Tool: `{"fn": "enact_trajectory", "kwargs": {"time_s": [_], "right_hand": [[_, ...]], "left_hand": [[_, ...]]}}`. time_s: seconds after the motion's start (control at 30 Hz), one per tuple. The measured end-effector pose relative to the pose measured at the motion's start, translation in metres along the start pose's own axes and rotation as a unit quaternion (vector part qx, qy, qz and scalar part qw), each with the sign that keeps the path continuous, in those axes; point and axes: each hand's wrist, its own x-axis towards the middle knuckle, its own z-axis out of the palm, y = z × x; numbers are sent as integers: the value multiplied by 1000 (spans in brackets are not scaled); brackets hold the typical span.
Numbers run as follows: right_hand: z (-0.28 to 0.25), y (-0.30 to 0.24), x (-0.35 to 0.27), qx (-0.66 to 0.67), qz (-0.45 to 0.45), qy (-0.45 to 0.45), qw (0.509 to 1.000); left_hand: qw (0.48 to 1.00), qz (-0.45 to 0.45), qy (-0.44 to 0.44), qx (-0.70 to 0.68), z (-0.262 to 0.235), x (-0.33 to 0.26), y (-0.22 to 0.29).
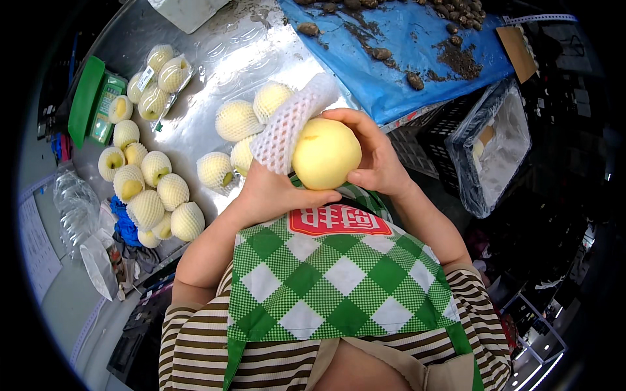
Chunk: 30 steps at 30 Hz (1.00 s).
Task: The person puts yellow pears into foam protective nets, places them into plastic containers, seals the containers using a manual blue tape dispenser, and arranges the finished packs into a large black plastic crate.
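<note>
In front of my apron I hold a large, round, pale yellow fruit (329, 156), an apple or a pear, with a small brownish mark near its top. My right hand (381, 153) curls around its right side, thumb below and fingers on top. From the left, my left hand (270, 195) grips it with the thumb along its underside. A white foam net sleeve (293, 124) covers the fingers of that hand, hiding them, and lies against the fruit's left side. Just beyond stand several fruits in foam nets (237, 120) on the metal table (212, 65).
More netted fruits (145, 208) line the table's left edge, near a clear-wrapped pack of fruits (156, 81) and a green box (88, 101). Back right, a blue plastic sheet (391, 78) bears soil and brown tubers (381, 53). A black crate with a plastic liner (492, 153) stands right.
</note>
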Motion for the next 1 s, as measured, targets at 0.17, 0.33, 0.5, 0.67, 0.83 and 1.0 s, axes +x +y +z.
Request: {"fn": "enact_trajectory", "kwargs": {"time_s": [0.17, 0.33, 0.5, 0.67, 0.83, 1.0], "right_hand": [[14, -2, 2, -3, 8, 35, 999], [21, -5, 4, -145, -6, 89, 985], [24, 13, 4, -70, -14, 192, 979], [23, 6, 9, 36, -3, 197, 980], [19, 3, 13, -40, 29, 184, 982], [11, -13, 15, -159, 157, 142, 964]], "left_hand": [[999, 6, 34, 18, 14, -3, -13], [998, 23, 46, 30, 17, 0, -14], [997, 47, 58, 2, 28, 4, -17], [997, 47, 60, -14, 28, 4, -24], [994, 87, 61, 13, 19, 8, -25], [996, 91, -9, -16, 2, 16, -33]]}}
